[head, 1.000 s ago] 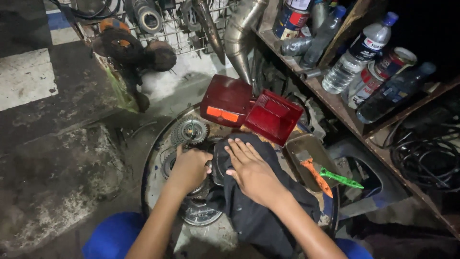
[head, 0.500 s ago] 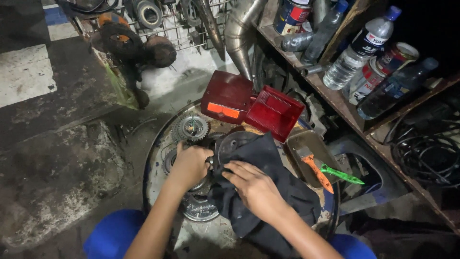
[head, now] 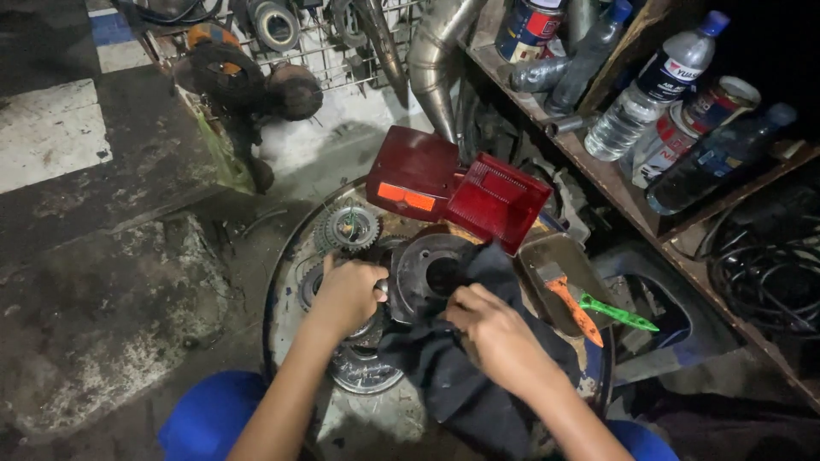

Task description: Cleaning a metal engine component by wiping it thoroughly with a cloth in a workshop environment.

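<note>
Both grips are clenched: the left hand [head: 346, 294] clamps the rim of a round, dull-grey metal disc [head: 427, 273], while the right hand [head: 495, 337] bunches a dark, crumpled cloth [head: 453, 384] against the disc's lower edge. Just beyond the left grip lies a toothed steel gear [head: 352, 227]; beyond the right, two glossy red plastic lenses [head: 495, 201].

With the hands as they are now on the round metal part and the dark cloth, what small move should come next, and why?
Probably a short wiping stroke of the right hand, pressing the dark cloth around the face of the round metal disc. The left hand grips the disc's edge and holds it tilted, and part of its face lies uncovered beside the cloth, so that area seems next to be wiped.
</note>
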